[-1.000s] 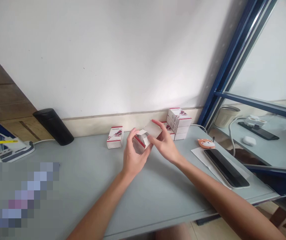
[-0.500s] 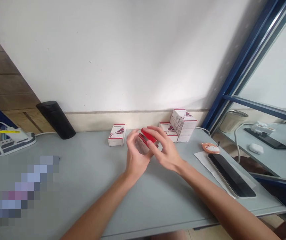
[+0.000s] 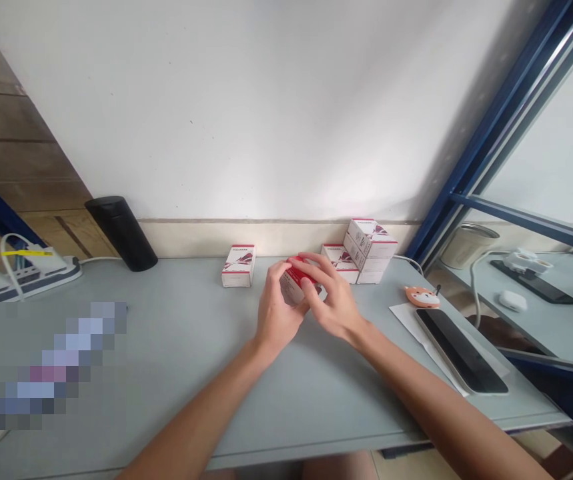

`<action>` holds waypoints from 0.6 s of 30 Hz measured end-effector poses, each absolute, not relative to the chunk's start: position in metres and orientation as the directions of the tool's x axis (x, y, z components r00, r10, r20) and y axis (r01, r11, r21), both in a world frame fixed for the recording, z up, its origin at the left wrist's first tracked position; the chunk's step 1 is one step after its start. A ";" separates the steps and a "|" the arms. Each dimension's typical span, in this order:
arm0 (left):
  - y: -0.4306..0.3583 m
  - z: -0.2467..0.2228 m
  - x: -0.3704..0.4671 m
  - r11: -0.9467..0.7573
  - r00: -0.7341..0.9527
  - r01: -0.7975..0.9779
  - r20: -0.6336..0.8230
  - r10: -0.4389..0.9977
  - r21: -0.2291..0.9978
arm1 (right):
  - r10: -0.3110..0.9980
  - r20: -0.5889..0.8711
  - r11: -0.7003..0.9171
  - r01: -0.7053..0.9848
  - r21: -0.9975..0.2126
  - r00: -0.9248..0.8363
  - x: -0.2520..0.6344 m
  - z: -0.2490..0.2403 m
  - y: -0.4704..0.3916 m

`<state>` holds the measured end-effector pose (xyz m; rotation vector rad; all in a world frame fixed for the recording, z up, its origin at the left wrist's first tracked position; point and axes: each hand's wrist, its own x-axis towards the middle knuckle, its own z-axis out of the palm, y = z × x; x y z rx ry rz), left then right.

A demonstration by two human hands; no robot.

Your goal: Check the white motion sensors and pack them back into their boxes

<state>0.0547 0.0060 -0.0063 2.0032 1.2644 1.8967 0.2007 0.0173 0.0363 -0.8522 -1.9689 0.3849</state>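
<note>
Between my hands, above the middle of the grey table, is a small box with a red end and a pale printed side (image 3: pixel 292 288). My left hand (image 3: pixel 277 312) grips its left side and underside. My right hand (image 3: pixel 332 300) holds its right side, with fingers over the red end and the thumb on the front. The fingers partly cover the box. One white and dark red box (image 3: pixel 239 267) lies to the left, near the wall. Several similar boxes (image 3: pixel 373 250) are stacked behind and to the right of my right hand.
A black cylinder (image 3: pixel 122 233) and a power strip (image 3: pixel 31 277) are at the back left. A pixelated item (image 3: pixel 61 363) lies at the left. On the right are a phone (image 3: pixel 461 350) over paper, an orange animal-shaped item (image 3: pixel 422 297) and a blue-framed mirror (image 3: pixel 526 213).
The gap in the red top of the held box has narrowed, and my fingers have drawn closer around it. The camera view has shifted slightly.
</note>
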 end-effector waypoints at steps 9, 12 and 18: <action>0.013 -0.004 0.047 -0.592 -0.174 0.488 0.736 0.654 0.641 | 0.676 0.533 0.732 0.373 -0.571 -0.509 0.206 0.034 0.028; 0.018 -0.002 0.042 -0.573 -0.160 0.495 0.716 0.679 0.654 | 0.685 0.563 0.726 0.366 -0.583 -0.463 0.213 0.029 0.041; 0.017 -0.005 0.032 -0.397 0.111 0.605 0.420 0.901 0.690 | 0.777 0.565 0.612 0.545 -0.573 -0.279 0.230 0.023 0.067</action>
